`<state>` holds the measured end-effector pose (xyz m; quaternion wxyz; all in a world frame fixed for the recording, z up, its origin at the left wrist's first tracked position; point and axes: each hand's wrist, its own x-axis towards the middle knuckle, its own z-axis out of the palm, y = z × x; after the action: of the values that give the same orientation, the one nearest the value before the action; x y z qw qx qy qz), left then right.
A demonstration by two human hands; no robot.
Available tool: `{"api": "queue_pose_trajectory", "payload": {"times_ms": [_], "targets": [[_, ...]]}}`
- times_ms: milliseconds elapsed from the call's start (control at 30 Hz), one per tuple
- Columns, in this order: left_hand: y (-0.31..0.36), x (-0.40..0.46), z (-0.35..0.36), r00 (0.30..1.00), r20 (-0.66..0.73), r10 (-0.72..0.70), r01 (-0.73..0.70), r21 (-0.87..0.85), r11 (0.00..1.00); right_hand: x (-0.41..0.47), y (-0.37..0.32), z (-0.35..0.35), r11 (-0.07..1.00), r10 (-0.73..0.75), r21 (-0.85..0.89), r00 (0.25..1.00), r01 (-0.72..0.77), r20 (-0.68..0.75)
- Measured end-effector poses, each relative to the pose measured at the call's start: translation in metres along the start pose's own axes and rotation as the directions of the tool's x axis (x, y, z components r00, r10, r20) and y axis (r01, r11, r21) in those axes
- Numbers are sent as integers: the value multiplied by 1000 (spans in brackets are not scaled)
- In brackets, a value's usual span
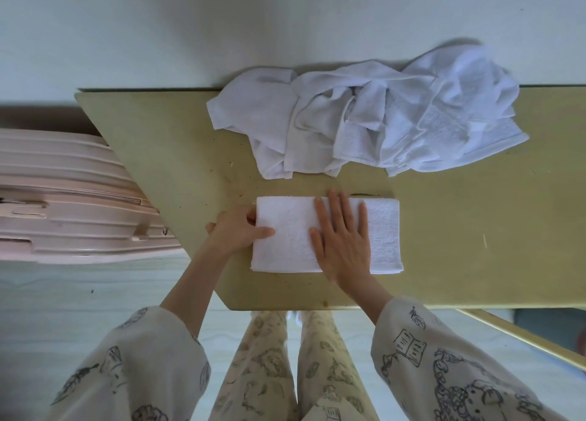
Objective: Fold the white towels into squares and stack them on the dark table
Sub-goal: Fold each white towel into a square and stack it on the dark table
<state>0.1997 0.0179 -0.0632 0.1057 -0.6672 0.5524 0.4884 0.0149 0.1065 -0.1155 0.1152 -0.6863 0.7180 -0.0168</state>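
Nearest the camera, the person's patterned sleeves (444, 366) and matching trousers (285, 366) are filling the bottom of the view, with both forearms reaching forward over the near edge of the table (475, 230) (its top is showing as a yellowish olive here rather than truly dark).

The right hand (344, 240) is lying flat, palm down, on the folded towel (285, 233), its fingers straight and slightly spread, pressing on the cloth around the middle of its width; it is gripping nothing. The left hand (236, 232) is holding the towel's left edge: the thumb is lying on top of the cloth while the other fingers are curling around and under the edge, so it is pinching that end.

The folded towel is lying as a wide white rectangle, not yet a square, near the front of the table and close to the table's angled left corner. Its right portion is sticking out past the right hand.

Further back, just beyond the folded towel and apart from it, a heap of unfolded white towels (380, 116) is sitting crumpled against the far edge of the table, touching the pale wall (190, 24) behind.

Off to the left, beside the table's slanted corner, a pink ribbed suitcase (63, 198) is standing on the floor.
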Motion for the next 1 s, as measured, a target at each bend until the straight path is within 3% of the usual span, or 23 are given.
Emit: {"api": "queue_pose_trajectory", "payload": {"times_ms": [167, 300, 500, 633, 733, 833, 900, 1000], "targets": [[4, -13, -8, 997, 58, 41, -26, -229, 973, 0, 0, 1, 1000, 2, -3, 1000, -2, 10], [-1, -12, -6, 1000, -26, -13, 6, -233, 973, 0, 0, 2, 1000, 1, -16, 1000, -1, 5], [1, -17, -8, 995, -77, -60, 24, -398, 917, 2, -2, 3, 1000, 21, -5, 1000, -21, 12], [21, -35, -9, 994, -113, -7, -48, -477, 878, 4, 1, -7, 988, 9, 154, 998, -18, 59], [49, -52, -1, 992, -109, 60, -108, -508, 854, 1, 13, -35, 797, 139, 592, 990, -117, 8], [85, -57, 18, 993, -57, 105, -119, -539, 834, -13, 42, -62, 594, 425, 768, 904, -239, -47], [106, -54, 37, 992, -37, 118, -120, -519, 846, -23, 62, -72, 374, 552, 845, 824, -382, 128], [127, -44, 70, 986, -71, 148, -164, -364, 917, -37, 85, -72, 113, 575, 849, 731, -516, 368]]}}
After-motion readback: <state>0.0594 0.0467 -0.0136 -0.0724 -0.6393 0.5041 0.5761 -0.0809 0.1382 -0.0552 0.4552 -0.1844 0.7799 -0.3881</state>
